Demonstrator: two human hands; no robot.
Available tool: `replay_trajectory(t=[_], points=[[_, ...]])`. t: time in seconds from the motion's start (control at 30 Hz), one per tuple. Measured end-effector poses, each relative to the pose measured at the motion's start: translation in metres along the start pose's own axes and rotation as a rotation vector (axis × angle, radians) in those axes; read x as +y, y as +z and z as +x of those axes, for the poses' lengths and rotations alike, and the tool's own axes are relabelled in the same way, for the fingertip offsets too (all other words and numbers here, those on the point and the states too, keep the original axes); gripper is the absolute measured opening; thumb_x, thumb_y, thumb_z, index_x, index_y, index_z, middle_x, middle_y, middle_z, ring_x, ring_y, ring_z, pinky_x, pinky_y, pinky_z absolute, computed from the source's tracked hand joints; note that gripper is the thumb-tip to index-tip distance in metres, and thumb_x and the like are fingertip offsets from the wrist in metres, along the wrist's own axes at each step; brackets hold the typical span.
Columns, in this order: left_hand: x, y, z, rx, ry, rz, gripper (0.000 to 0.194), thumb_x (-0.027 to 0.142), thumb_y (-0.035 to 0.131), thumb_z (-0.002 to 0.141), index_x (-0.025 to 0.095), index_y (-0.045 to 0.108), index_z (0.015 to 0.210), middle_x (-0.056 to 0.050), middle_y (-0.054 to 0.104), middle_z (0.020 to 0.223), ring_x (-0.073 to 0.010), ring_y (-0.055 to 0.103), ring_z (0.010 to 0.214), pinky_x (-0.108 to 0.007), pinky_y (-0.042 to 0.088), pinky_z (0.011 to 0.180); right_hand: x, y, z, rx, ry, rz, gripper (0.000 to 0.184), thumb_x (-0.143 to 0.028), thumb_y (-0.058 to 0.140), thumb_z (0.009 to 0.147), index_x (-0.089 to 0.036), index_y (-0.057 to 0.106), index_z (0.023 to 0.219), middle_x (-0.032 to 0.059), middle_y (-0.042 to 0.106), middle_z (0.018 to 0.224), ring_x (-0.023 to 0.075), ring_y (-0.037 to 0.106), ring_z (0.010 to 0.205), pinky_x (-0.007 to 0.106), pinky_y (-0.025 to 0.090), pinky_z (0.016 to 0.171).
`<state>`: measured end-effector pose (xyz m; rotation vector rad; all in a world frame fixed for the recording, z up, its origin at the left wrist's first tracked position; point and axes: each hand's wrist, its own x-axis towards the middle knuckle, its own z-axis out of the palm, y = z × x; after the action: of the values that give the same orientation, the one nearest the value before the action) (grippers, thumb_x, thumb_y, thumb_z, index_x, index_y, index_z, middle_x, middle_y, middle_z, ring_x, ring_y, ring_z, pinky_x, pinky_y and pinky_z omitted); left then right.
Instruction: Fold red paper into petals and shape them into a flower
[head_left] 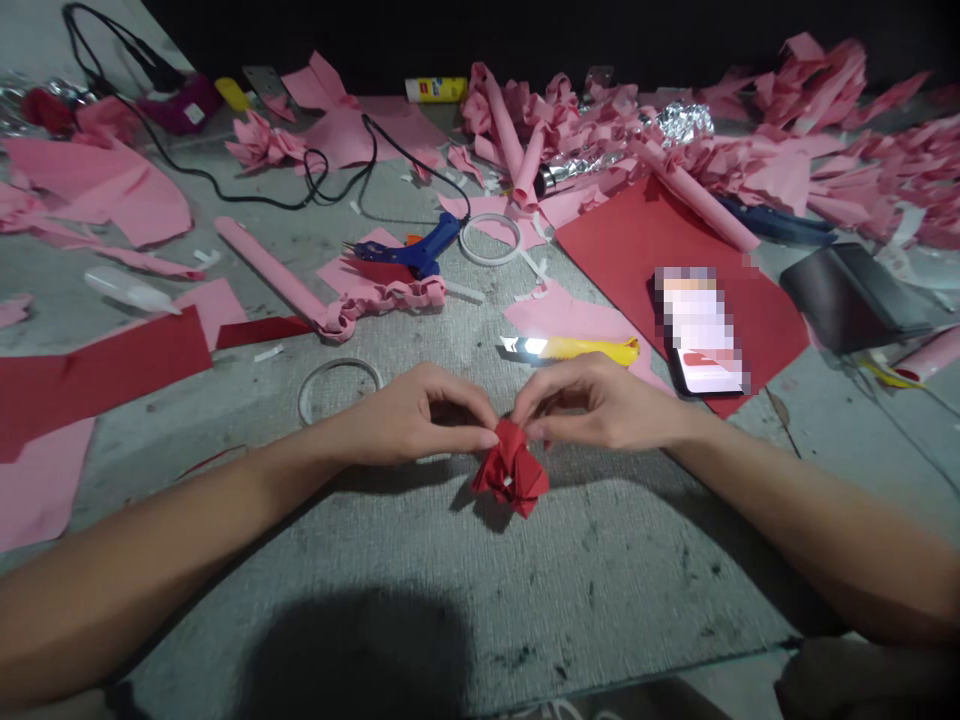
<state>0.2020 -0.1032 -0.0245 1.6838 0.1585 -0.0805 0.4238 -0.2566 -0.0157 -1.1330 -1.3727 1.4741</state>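
A folded red paper flower (513, 476) with a small pale spot at its centre is held between both hands, just over the grey table (420, 600). On its left edge, my left hand (424, 415) pinches the paper between thumb and fingertips. From the other side, my right hand (592, 405) pinches the upper right edge the same way. Just beyond the right hand lies a yellow box cutter (577, 349). A grey tape ring (303, 390) rests by the left wrist.
A blue glue gun (420, 250) with a black cord and a white tape ring (491, 240) lie further back. To the right, a lit phone (705, 340) rests on a red paper sheet (615, 240). Crumpled pink paper (780, 170) covers the far side, beside a glue stick (436, 90).
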Motion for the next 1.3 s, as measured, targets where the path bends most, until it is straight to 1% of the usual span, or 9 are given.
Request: replay_trajectory(t=[0.17,0.37,0.53,0.67,0.83,0.93,1.03,1.2,1.3], points=[[-0.002,-0.001,0.000,0.017,-0.002,-0.018,0.014,0.029,0.080,0.093,0.015,0.084,0.090,-0.006,0.081,0.084,-0.0143,0.070,0.074,-0.024,0.054,0.072,-0.001,0.003,-0.002,0.013,-0.066,-0.046,0.013,-0.021,0.079,0.096,-0.013,0.080,0.105,0.0070,0.081,0.094,0.0137,0.074,0.079,0.027,0.062,0.073],[-0.002,-0.001,0.000,-0.021,-0.019,-0.011,0.014,0.027,0.077,0.094,0.015,0.084,0.093,-0.004,0.078,0.082,-0.0134,0.068,0.074,-0.023,0.051,0.071,0.001,0.007,0.000,0.040,-0.058,-0.103,0.014,-0.023,0.083,0.094,-0.014,0.082,0.105,0.0071,0.081,0.095,0.0155,0.075,0.083,0.028,0.062,0.077],[-0.002,0.000,-0.001,-0.027,-0.015,-0.022,0.017,0.032,0.076,0.096,0.015,0.081,0.093,-0.002,0.074,0.082,-0.0131,0.063,0.075,-0.024,0.048,0.072,0.005,0.008,0.001,0.055,-0.050,-0.031,0.007,-0.020,0.082,0.094,-0.015,0.081,0.098,0.0037,0.078,0.089,0.0120,0.069,0.077,0.025,0.059,0.073],[0.000,0.000,0.001,-0.039,0.003,-0.033,0.024,0.036,0.074,0.100,0.015,0.077,0.088,0.000,0.065,0.077,-0.0126,0.056,0.074,-0.024,0.044,0.071,0.011,0.005,0.002,0.060,-0.036,0.060,0.007,-0.020,0.082,0.094,-0.014,0.081,0.098,0.0030,0.076,0.088,0.0110,0.068,0.076,0.024,0.058,0.073],[0.004,0.002,0.001,-0.095,0.020,-0.032,0.023,0.036,0.067,0.105,0.017,0.075,0.093,0.000,0.064,0.084,-0.0141,0.056,0.081,-0.026,0.044,0.077,0.013,0.001,0.003,0.016,-0.016,0.104,0.008,-0.018,0.082,0.094,-0.014,0.079,0.100,0.0038,0.077,0.090,0.0115,0.069,0.078,0.025,0.058,0.074],[0.006,0.005,0.001,-0.029,-0.003,-0.007,0.022,0.035,0.068,0.103,0.017,0.073,0.092,0.000,0.063,0.084,-0.0136,0.055,0.079,-0.027,0.043,0.077,0.009,0.002,0.004,0.024,-0.002,0.112,0.007,-0.020,0.080,0.096,-0.014,0.078,0.100,0.0024,0.075,0.088,0.0107,0.067,0.075,0.024,0.058,0.072],[0.007,0.008,0.001,0.033,-0.043,-0.019,0.021,0.035,0.068,0.101,0.016,0.072,0.091,0.000,0.063,0.083,-0.0134,0.055,0.077,-0.026,0.043,0.073,0.005,0.003,0.005,0.050,0.030,0.101,0.016,-0.030,0.079,0.099,-0.014,0.077,0.098,0.0012,0.072,0.083,0.0105,0.063,0.071,0.024,0.056,0.068],[0.007,0.014,0.001,0.105,-0.033,-0.023,0.019,0.031,0.069,0.099,0.016,0.074,0.088,-0.001,0.067,0.081,-0.0129,0.057,0.074,-0.026,0.043,0.069,0.003,0.005,0.008,0.067,0.149,0.026,0.032,-0.042,0.089,0.088,-0.014,0.076,0.095,-0.0021,0.064,0.072,0.0092,0.052,0.061,0.022,0.043,0.053],[0.005,0.018,0.001,0.148,-0.031,-0.006,0.020,0.032,0.069,0.098,0.016,0.074,0.088,-0.003,0.070,0.084,-0.0144,0.061,0.076,-0.027,0.046,0.070,0.001,0.004,0.008,0.024,0.205,0.030,0.033,-0.043,0.089,0.088,-0.014,0.077,0.097,-0.0023,0.064,0.070,0.0088,0.050,0.058,0.022,0.038,0.051]])
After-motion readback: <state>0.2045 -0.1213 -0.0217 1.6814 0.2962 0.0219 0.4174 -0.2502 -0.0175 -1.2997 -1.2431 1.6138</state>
